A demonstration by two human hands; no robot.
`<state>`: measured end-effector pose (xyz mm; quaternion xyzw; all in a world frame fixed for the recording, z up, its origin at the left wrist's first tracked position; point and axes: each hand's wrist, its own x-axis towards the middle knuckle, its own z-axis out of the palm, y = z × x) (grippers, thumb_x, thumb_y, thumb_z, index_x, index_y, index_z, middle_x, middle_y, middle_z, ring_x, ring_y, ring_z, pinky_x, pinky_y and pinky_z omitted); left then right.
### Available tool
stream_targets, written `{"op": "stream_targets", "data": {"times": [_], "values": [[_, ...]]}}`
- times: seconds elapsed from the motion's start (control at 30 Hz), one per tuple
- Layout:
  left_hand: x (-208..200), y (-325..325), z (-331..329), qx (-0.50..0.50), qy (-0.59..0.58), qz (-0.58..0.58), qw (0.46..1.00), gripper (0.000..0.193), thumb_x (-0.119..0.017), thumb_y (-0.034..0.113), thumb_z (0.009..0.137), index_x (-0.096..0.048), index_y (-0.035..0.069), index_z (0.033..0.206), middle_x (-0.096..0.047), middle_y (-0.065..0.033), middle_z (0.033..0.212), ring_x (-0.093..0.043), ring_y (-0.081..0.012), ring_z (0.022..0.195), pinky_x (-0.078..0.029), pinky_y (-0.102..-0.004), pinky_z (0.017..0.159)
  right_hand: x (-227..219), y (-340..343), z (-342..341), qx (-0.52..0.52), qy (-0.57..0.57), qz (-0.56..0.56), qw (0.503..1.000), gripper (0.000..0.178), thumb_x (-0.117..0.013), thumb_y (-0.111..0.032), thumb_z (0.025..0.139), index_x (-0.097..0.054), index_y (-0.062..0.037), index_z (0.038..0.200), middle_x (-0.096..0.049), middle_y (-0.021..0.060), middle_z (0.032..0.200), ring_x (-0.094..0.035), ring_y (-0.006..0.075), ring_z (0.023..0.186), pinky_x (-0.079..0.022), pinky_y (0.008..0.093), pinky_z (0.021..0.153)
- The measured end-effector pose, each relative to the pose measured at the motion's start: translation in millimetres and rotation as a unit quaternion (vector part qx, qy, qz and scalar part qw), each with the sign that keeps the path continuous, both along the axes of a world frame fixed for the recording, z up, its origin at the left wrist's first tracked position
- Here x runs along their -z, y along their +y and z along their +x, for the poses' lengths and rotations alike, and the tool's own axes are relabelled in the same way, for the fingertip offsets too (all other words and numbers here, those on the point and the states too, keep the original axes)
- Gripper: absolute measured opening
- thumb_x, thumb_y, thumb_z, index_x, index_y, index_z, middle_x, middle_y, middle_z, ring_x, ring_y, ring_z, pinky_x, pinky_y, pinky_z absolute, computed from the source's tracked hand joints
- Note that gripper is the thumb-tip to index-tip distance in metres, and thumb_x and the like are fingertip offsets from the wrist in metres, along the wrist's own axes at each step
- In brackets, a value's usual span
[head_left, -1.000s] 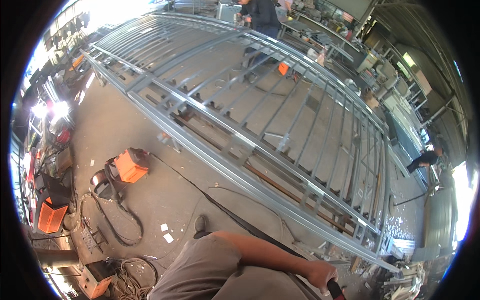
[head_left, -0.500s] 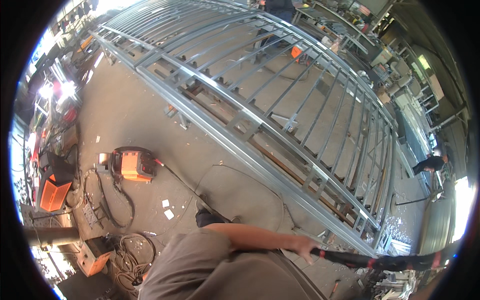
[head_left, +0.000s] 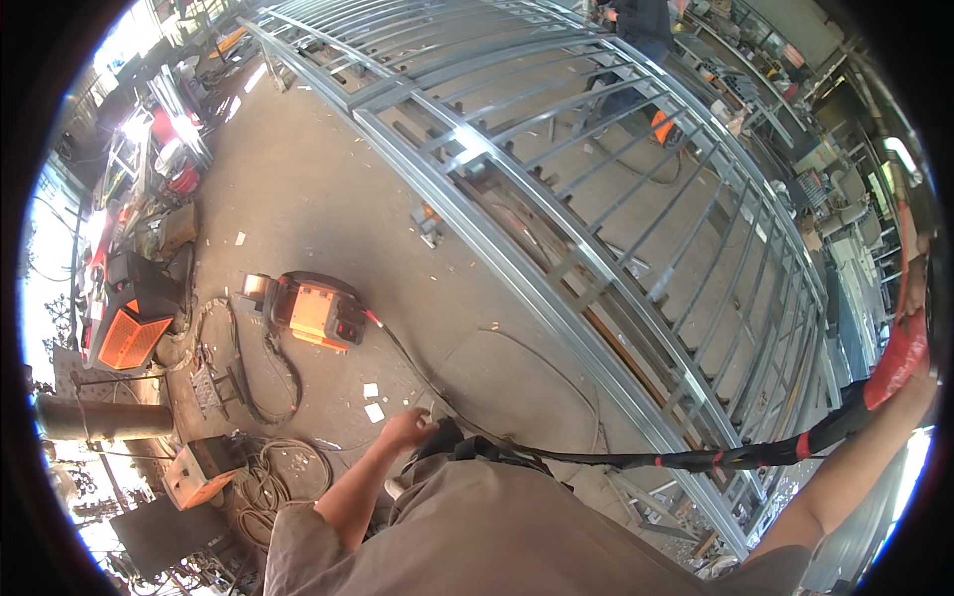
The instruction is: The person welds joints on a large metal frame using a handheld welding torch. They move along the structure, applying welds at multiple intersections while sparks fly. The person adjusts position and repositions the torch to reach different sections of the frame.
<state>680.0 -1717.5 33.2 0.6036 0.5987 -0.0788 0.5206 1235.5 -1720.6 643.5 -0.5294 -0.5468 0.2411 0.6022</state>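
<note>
A long black cable bundle (head_left: 735, 458) banded with red tape runs from beside my legs, over the corner of the steel frame, up to the right rim. At that rim my right hand (head_left: 923, 379) is raised, closed on the cable bundle beside a bright red piece (head_left: 896, 358) whose kind I cannot make out. My left hand (head_left: 407, 430) hangs low in front of my body, away from the cable, its fingers loosely bent and apart with nothing seen in them. The large galvanized steel frame (head_left: 556, 288) with many parallel bars lies across supports ahead.
An orange and black machine (head_left: 320, 312) stands on the floor ahead-left, with a cable leading from it. At the left are another orange-fronted unit (head_left: 135, 341), an orange and white box (head_left: 199, 473) and coiled cable (head_left: 283, 477). Another person (head_left: 641, 25) stands beyond the frame.
My left hand has let go of the cable bundle and moved left, low before my body. My right arm has come into view, raised at the right. The view has shifted.
</note>
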Motion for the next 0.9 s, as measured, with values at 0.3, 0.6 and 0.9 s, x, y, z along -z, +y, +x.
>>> {"op": "stream_targets", "data": {"times": [0.3,0.6,0.9], "values": [[12.2,51.7,-33.5,-0.002,-0.049,0.025,0.998,0.063,-0.068,0.048,0.089,-0.064,0.007,0.137,-0.073,-0.0185,0.12,-0.069,-0.037,0.115,-0.053,-0.0448,0.099,45.8,134.4,-88.7,-0.012,-0.022,-0.024,0.999,0.048,-0.048,-0.04,0.11,-0.056,0.0034,0.129,-0.052,0.0051,0.064,-0.044,0.0108,0.05,-0.036,0.022,0.047],[-2.3,196.1,-6.3,-0.136,-0.089,0.103,0.981,0.07,-0.068,0.048,0.095,-0.054,0.0,0.144,-0.073,-0.0221,0.118,-0.07,-0.0365,0.113,-0.054,-0.0451,0.098,46.2,261.5,-111.5,-0.04,0.005,-0.045,0.998,0.049,-0.051,-0.043,0.109,-0.058,0.0026,0.124,-0.057,0.0057,0.068,-0.048,0.0099,0.048,-0.039,0.0213,0.043],[-31.8,489.1,73.2,-0.455,-0.093,0.177,0.868,0.085,-0.049,0.057,0.103,-0.029,-0.004,0.158,-0.053,-0.027,0.149,-0.053,-0.0389,0.137,-0.043,-0.045,0.113,95.8,476.5,-76.3,-0.118,0.048,-0.13,0.983,0.05,-0.053,-0.046,0.107,-0.061,0.0017,0.119,-0.062,0.0064,0.071,-0.052,0.0091,0.046,-0.042,0.0207,0.04]]}}
